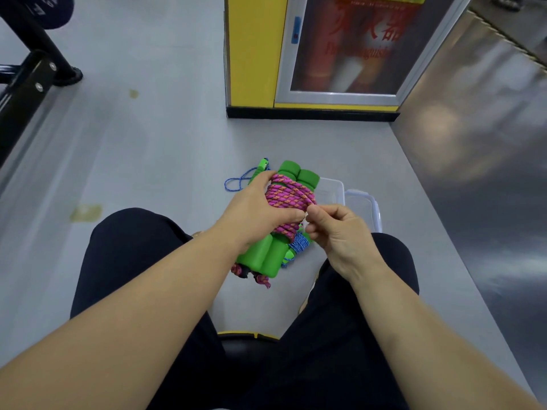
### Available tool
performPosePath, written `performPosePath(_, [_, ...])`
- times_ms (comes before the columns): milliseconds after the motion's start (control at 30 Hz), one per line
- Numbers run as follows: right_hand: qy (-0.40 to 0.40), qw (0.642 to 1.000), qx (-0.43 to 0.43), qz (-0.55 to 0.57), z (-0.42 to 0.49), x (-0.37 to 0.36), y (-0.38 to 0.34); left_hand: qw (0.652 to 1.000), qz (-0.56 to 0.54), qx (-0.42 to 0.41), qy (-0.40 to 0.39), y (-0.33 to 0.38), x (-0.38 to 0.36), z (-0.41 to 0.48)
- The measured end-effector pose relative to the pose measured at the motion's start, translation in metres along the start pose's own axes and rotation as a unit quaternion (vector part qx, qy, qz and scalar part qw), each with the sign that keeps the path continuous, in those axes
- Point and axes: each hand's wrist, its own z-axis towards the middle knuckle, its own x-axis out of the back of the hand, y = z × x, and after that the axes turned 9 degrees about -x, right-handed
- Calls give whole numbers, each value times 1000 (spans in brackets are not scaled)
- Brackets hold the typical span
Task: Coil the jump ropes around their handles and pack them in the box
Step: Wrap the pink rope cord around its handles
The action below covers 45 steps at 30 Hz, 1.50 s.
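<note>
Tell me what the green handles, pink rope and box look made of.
Green handles: probably foam, matte, with soft rounded ends. Pink rope: braided textile cord, pink-orange weave visible. Box: clear rigid plastic, likely; the floor shows through its glossy walls.

A single wide-angle view looks out from the person's head, forward and steeply down past dark-trousered knees (133, 247) to the grey floor (148, 143). It faces the yellow cabinet (254, 51), which stands at the top centre. The left hand (260, 208) and right hand (334, 229) are close under the camera, well nearer than the cabinet and below it in the frame, meeting at a pink rope bundle (288, 193). A black metal frame (32, 81) lies left of the cabinet, and a shiny steel wall (473, 143) runs along its right.
</note>
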Motion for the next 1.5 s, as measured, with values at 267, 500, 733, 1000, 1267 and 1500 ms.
performPosePath(267, [-18, 997, -68, 21, 6, 10, 6, 989, 144, -19, -21, -9, 6, -2])
performPosePath(500, [72, 906, 281, -309, 5, -5, 8, 988, 150, -11, -21, -8, 2, -4])
performPosePath(733, [88, 881, 387, -257, 12, -6, 10, 966, -228, 55, -106, -6, 5, -9])
performPosePath(1000, [-42, 983, 154, -89, 32, -17, 31, 956, -278, 65, -64, -32, 0, 4])
performPosePath(1267, [-182, 951, -194, 160, 69, -20, 34, 941, -321, 85, -62, -78, -1, 26])
performPosePath(1500, [-58, 976, -192, 85, 128, -29, 53, 981, -142, 115, -71, -100, -5, 58])
